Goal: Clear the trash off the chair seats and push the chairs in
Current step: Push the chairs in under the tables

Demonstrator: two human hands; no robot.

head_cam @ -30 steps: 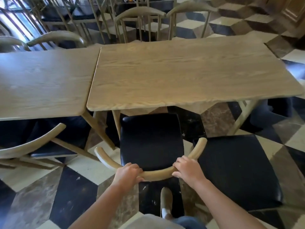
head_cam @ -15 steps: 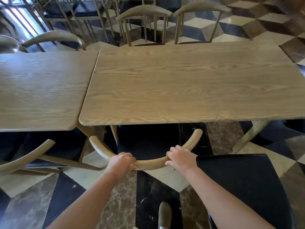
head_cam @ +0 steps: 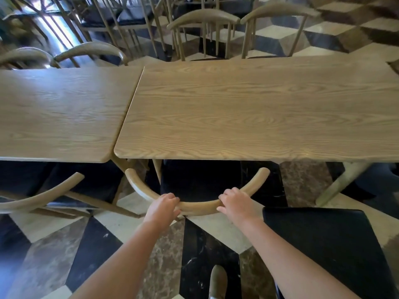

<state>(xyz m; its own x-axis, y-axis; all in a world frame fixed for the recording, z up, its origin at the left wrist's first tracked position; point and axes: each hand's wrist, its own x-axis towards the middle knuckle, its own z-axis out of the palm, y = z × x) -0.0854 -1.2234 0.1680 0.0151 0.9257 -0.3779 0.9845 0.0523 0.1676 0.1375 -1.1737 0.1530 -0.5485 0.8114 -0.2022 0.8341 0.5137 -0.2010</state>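
A wooden chair with a curved backrest [head_cam: 198, 207] and a black seat [head_cam: 200, 180] stands at the near edge of the wooden table [head_cam: 259, 108]. Most of its seat is under the tabletop. My left hand [head_cam: 163, 207] grips the backrest left of its middle. My right hand [head_cam: 235, 203] grips it right of the middle. No trash shows on the visible part of the seat.
A second chair with a black seat [head_cam: 323, 244] stands pulled out at the lower right. Another chair [head_cam: 43, 197] sits at the left table [head_cam: 60, 113]. More chairs [head_cam: 203, 20] line the far side. My shoe [head_cam: 218, 281] is on the checkered floor.
Both hands have pushed the chair forward, so its black seat has slid from open view to mostly under the table. My view has moved closer to the table.
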